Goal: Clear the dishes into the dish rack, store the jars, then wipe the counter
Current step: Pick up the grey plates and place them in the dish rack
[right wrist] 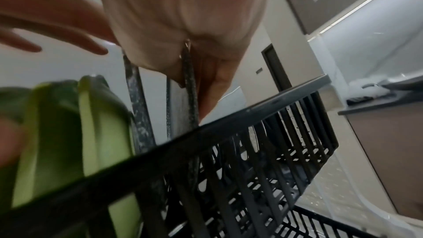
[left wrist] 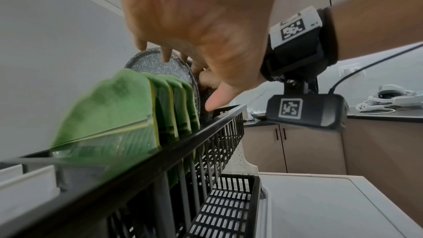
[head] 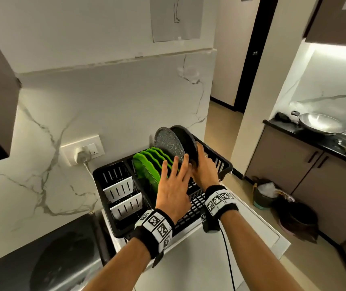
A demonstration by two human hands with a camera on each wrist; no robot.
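A black dish rack (head: 224,168) stands on a white top, with several green plates (head: 147,166) upright in it. Behind them stands a grey speckled plate (head: 169,143). My right hand (head: 204,166) grips the rim of a second dark speckled plate (head: 185,141) and holds it upright beside the first. My left hand (head: 173,181) hovers with straight, spread fingers, the fingertips at the first speckled plate's lower face. In the left wrist view the speckled plate (left wrist: 158,64) shows behind the green plates (left wrist: 128,108). The right wrist view shows my right hand (right wrist: 194,77) pinching the plate's edge (right wrist: 190,86) above the rack (right wrist: 251,151).
A white cutlery holder (head: 122,195) sits in the rack's left part. A wall socket with a plug (head: 81,154) is left of the rack. A steel sink (head: 42,259) lies at lower left. Across the aisle, a dark counter (head: 331,143) bears a wok (head: 320,123).
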